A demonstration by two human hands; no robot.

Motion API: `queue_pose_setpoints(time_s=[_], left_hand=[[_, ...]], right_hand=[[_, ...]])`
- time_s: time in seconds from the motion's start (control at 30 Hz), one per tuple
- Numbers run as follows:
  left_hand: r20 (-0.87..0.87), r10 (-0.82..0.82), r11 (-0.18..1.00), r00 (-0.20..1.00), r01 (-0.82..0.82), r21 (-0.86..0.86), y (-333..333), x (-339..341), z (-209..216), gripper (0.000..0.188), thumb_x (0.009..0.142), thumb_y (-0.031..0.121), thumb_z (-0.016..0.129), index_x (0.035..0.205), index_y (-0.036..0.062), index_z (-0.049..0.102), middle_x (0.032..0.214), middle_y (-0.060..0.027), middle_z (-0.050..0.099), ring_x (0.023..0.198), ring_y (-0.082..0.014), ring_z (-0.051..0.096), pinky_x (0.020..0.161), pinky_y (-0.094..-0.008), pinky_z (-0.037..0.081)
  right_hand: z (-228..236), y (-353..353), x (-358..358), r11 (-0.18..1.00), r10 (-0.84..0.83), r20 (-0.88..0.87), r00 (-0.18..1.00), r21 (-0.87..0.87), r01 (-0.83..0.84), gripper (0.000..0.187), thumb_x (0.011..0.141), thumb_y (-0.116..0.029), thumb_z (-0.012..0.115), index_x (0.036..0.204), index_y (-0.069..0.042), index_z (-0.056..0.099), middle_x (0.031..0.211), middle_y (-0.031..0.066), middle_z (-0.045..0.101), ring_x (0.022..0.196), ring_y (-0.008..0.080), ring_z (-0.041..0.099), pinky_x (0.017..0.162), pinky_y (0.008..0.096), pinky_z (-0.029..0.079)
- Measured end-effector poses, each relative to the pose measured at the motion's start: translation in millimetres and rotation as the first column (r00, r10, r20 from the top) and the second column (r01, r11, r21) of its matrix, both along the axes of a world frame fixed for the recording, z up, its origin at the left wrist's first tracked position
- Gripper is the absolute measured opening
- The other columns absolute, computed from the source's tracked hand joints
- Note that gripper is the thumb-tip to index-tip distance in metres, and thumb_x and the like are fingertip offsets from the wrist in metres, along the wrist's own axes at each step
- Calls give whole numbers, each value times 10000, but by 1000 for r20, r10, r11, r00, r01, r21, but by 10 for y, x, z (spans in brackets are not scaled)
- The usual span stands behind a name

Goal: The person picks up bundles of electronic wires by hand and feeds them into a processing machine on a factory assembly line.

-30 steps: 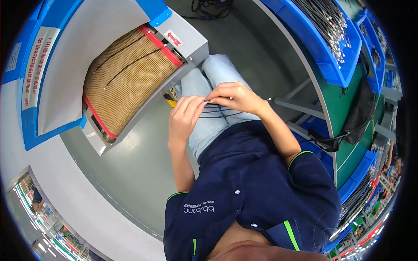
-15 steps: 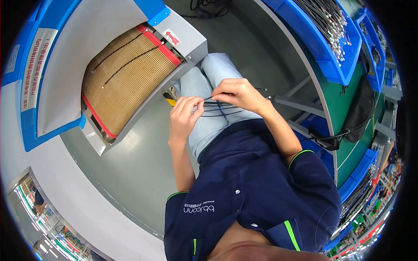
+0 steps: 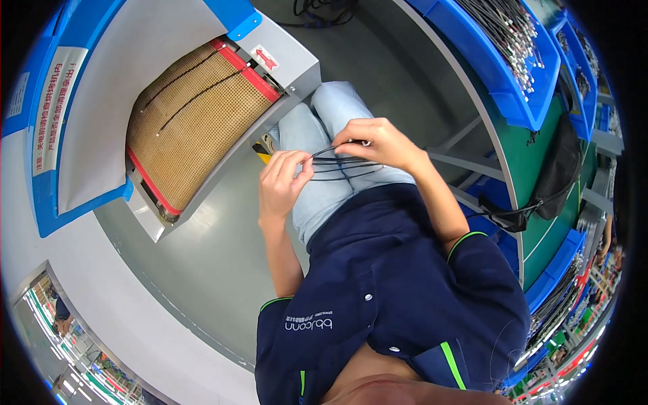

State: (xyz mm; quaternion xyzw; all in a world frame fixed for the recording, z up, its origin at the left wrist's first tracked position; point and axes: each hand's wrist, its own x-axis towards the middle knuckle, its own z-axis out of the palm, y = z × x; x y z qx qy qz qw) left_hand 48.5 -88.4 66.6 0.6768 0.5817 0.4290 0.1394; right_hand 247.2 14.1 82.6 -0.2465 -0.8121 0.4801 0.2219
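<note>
A mesh belt (image 3: 196,145) on the left carries 2 dark cables (image 3: 196,97) above a grey floor (image 3: 202,270); on the right, a green worktop (image 3: 530,158) bears blue bins (image 3: 523,121) of more cables. Black strands (image 3: 331,160) lie over the person's lap, spanning the gap between the hands. The left hand (image 3: 280,179), knuckles up, is pinched on their near ends; the right hand (image 3: 378,144), bent over them, grips 1 strand between thumb and fingers
</note>
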Motion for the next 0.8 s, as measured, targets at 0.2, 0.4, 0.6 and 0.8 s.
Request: queue_pose_setpoints(time_s=[0.2,0.4,0.6,0.8], left_hand=[[-15,86,995,996,-86,-50,-77,-129,-39,193,666,-38,711,815,36,613,774,-56,637,715,-217,623,616,-308,492],[-36,181,976,983,-184,-119,-152,-172,-86,165,695,-32,705,826,27,625,783,-65,643,706,-205,614,605,-293,483],[-34,211,967,977,-214,-138,-197,-146,-83,141,722,-21,701,837,12,625,790,-70,645,698,-199,592,590,-291,476],[-41,244,959,969,-247,-139,-284,-158,-117,130,746,-34,685,855,-3,622,795,-63,637,667,-159,568,613,-265,474]], right_hand=[[45,180,408,997,-46,185,982,-49,56,144,803,-130,688,916,-44,664,812,81,635,750,216,616,640,312,484],[118,265,741,988,-130,234,964,-48,145,158,794,-84,686,940,-29,662,845,82,637,765,210,626,644,293,494],[108,301,869,988,-157,200,967,25,155,144,783,-66,691,917,-23,662,850,80,639,764,201,629,643,287,500],[126,305,953,986,-163,196,967,14,163,131,790,-94,679,908,-51,644,834,76,623,757,227,615,658,315,497]])
